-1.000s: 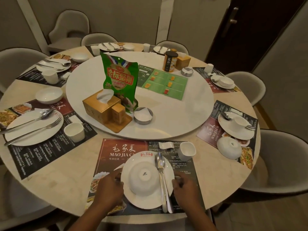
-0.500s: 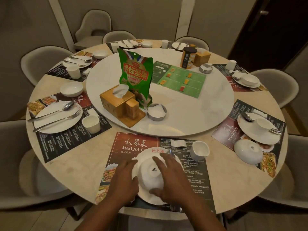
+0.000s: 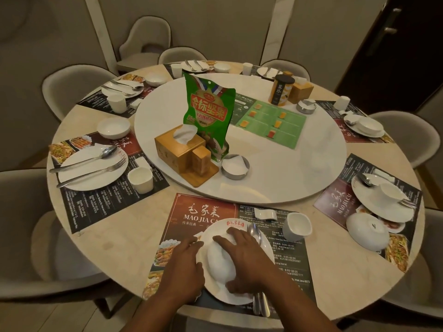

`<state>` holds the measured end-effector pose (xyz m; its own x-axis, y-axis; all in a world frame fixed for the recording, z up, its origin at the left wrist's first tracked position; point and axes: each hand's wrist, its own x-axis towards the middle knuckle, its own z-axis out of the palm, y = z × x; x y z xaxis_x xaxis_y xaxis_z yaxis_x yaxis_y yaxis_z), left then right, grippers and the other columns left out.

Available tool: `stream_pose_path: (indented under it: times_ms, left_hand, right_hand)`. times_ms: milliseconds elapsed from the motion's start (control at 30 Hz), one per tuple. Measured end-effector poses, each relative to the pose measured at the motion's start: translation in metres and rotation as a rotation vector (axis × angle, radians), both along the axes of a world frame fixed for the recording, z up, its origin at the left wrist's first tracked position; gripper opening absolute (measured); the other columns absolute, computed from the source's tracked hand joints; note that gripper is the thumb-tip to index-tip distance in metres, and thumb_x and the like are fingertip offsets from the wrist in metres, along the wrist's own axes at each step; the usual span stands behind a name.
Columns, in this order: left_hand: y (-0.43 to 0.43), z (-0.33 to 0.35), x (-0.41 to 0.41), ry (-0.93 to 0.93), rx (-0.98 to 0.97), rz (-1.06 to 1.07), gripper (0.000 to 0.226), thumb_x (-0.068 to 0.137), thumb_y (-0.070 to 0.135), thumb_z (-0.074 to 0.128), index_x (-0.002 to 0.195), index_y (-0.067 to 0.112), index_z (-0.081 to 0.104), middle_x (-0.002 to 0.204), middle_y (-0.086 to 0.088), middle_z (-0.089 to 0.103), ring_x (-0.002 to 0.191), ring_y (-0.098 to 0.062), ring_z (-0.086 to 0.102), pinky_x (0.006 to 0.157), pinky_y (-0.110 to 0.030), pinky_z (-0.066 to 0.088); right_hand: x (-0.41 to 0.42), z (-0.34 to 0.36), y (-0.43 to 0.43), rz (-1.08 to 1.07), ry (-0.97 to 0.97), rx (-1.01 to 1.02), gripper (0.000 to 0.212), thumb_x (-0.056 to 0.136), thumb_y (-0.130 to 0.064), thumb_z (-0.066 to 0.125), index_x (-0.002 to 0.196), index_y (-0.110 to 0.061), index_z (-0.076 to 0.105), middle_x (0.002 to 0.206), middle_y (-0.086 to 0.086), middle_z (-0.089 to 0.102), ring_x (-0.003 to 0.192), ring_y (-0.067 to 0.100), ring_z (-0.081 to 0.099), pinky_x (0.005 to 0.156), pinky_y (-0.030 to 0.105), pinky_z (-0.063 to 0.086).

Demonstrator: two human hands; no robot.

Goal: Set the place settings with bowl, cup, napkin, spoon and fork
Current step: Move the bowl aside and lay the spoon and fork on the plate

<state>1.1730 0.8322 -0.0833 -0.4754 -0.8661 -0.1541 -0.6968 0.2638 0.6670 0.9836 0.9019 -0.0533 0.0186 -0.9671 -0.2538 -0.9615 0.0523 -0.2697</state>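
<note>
White bowl (image 3: pixel 217 262), lower centre, is being clasped by right grip (image 3: pixel 249 257); left grip (image 3: pixel 184 267) is touching plate (image 3: pixel 215 291), closure impossible to tell.

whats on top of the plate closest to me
On the plate: an overturned white bowl, gripped by the right hand, and a spoon along its right side. The left hand touches its left rim. The hands and bowl cover the plate's middle, so anything beneath is hidden.
</note>
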Motion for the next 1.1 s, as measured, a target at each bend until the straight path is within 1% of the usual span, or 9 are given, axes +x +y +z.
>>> stream_pose_path:
  times_ms: [300, 467, 533, 600, 700, 800, 900, 1000, 1100]
  left_hand:
    - [-0.005, 0.001, 0.001, 0.051, -0.041, -0.024, 0.047, 0.088, 0.013, 0.064, 0.132, 0.028, 0.057, 0.141, 0.01, 0.05, 0.129, -0.011, 0.045, 0.107, -0.021, 0.032]
    - [-0.023, 0.028, 0.011, 0.224, -0.081, -0.095, 0.053, 0.087, 0.024, 0.07, 0.136, 0.036, 0.051, 0.141, 0.019, 0.047, 0.127, -0.003, 0.045, 0.104, -0.023, 0.041]
    - [-0.035, 0.043, 0.015, 0.276, -0.152, -0.105, 0.05, 0.088, 0.032, 0.068, 0.135, 0.037, 0.05, 0.138, 0.022, 0.048, 0.125, 0.003, 0.045, 0.101, -0.021, 0.042]
    - [-0.048, 0.055, 0.015, 0.335, -0.203, -0.05, 0.036, 0.091, 0.034, 0.063, 0.126, 0.037, 0.055, 0.124, 0.024, 0.057, 0.113, 0.007, 0.054, 0.092, -0.016, 0.047]
    - [-0.072, 0.063, 0.016, 0.362, -0.222, 0.074, 0.013, 0.091, 0.038, 0.059, 0.103, 0.04, 0.06, 0.091, 0.027, 0.065, 0.088, 0.008, 0.063, 0.069, -0.009, 0.05]
    - [-0.098, 0.059, 0.022, 0.328, -0.207, 0.193, 0.005, 0.09, 0.039, 0.063, 0.091, 0.036, 0.06, 0.079, 0.021, 0.067, 0.076, 0.004, 0.064, 0.063, -0.021, 0.054]
    - [-0.114, 0.05, 0.028, 0.264, -0.176, 0.288, 0.011, 0.089, 0.038, 0.064, 0.082, 0.033, 0.058, 0.069, 0.016, 0.066, 0.065, 0.0, 0.063, 0.061, -0.032, 0.055]
    - [-0.125, 0.04, 0.031, 0.187, -0.138, 0.329, 0.012, 0.087, 0.035, 0.067, 0.079, 0.031, 0.06, 0.064, 0.013, 0.065, 0.06, -0.001, 0.062, 0.061, -0.029, 0.054]
    - [-0.132, 0.034, 0.028, 0.1, -0.084, 0.331, 0.009, 0.085, 0.034, 0.07, 0.08, 0.03, 0.063, 0.065, 0.015, 0.063, 0.062, 0.001, 0.059, 0.054, -0.016, 0.043]
  right_hand:
    - [0.001, 0.0, 0.001, -0.131, -0.238, -0.041, 0.117, 0.049, -0.055, 0.079, 0.145, -0.054, 0.011, 0.157, -0.011, 0.013, 0.145, 0.02, 0.017, 0.113, 0.04, 0.034]
    - [0.001, 0.022, -0.007, -0.27, -0.56, -0.122, 0.106, 0.054, -0.057, 0.085, 0.142, -0.05, 0.027, 0.144, -0.024, 0.036, 0.131, 0.003, 0.039, 0.106, 0.03, 0.042]
    - [0.002, 0.034, -0.018, -0.308, -0.768, -0.068, 0.091, 0.06, -0.052, 0.086, 0.136, -0.045, 0.037, 0.135, -0.017, 0.051, 0.122, 0.008, 0.052, 0.096, 0.032, 0.051]
    - [0.006, 0.044, -0.03, -0.327, -0.997, 0.0, 0.073, 0.066, -0.048, 0.082, 0.129, -0.042, 0.044, 0.126, -0.009, 0.06, 0.114, 0.015, 0.059, 0.09, 0.038, 0.056]
    - [0.019, 0.05, -0.052, -0.402, -1.208, 0.037, 0.059, 0.072, -0.052, 0.072, 0.126, -0.037, 0.054, 0.126, 0.0, 0.06, 0.117, 0.025, 0.057, 0.098, 0.046, 0.051]
    - [0.035, 0.049, -0.076, -0.474, -1.334, -0.004, 0.057, 0.079, -0.062, 0.066, 0.129, -0.035, 0.059, 0.127, 0.002, 0.061, 0.119, 0.03, 0.056, 0.098, 0.05, 0.052]
    - [0.042, 0.044, -0.093, -0.575, -1.261, -0.101, 0.051, 0.079, -0.071, 0.059, 0.123, -0.046, 0.061, 0.124, -0.011, 0.063, 0.117, 0.019, 0.057, 0.093, 0.046, 0.057]
    - [0.045, 0.038, -0.107, -0.598, -0.975, -0.161, 0.026, 0.089, -0.049, 0.052, 0.112, -0.057, 0.059, 0.116, -0.013, 0.06, 0.107, 0.01, 0.056, 0.088, 0.042, 0.056]
    - [0.042, 0.025, -0.12, -0.563, -0.59, -0.233, 0.031, 0.097, -0.032, 0.049, 0.126, -0.041, 0.053, 0.118, -0.001, 0.058, 0.099, 0.01, 0.052, 0.082, 0.029, 0.043]
